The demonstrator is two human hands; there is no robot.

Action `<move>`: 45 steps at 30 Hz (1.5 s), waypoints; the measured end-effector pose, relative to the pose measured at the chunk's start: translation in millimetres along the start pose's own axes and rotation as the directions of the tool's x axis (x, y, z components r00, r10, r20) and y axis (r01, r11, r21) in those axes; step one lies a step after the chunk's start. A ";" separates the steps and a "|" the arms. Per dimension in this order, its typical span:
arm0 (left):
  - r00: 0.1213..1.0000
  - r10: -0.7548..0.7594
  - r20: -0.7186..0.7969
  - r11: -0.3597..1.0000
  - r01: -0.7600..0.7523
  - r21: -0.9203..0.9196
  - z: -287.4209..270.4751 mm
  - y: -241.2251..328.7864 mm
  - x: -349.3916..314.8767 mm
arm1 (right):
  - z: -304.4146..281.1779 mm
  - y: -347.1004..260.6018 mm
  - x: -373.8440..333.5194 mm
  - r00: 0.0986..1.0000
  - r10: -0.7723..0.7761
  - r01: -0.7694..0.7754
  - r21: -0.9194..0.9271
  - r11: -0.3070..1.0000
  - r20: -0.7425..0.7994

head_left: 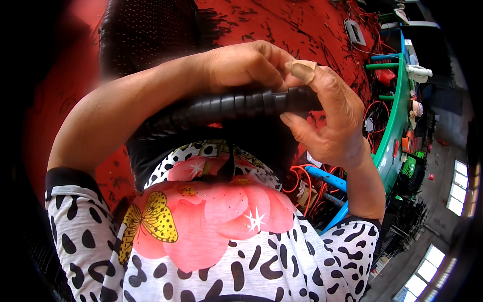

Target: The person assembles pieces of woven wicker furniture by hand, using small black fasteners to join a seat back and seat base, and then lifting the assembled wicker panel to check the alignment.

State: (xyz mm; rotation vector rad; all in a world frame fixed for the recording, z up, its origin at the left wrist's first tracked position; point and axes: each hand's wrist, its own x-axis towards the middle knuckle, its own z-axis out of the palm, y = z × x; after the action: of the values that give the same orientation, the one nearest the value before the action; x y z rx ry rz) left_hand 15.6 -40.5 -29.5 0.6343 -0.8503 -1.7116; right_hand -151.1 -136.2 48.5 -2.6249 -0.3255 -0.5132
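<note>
A black ribbed corrugated tube (226, 108) runs across the middle of the head view, from my chest out to the right. My left hand (241, 65) is closed over the top of the tube. My right hand (327, 116) grips the tube's right end, thumb under it and a finger with a tan bandage on its tip lying over it. Both hands are held close in front of my patterned shirt. The tube's left part curves down toward a dark bundle at my chest.
A red work surface (302, 30) strewn with small black bits lies beyond the hands. A dark perforated object (146, 30) stands at upper left. A green and blue frame (395, 126) with red wires and small parts runs along the right side.
</note>
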 end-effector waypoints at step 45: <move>0.927 0.203 -0.314 0.797 0.030 0.603 23.9 -10.3 17.4 | -2.8 3.2 -12.3 0.997 0.037 -0.036 -0.029 0.999 0.064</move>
State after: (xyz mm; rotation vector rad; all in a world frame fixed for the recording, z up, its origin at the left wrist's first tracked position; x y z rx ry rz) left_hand -13.6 -49.9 -23.3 1.2795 -1.1348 -1.1578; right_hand -162.1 -142.1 44.6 -2.6736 -0.2918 -0.4248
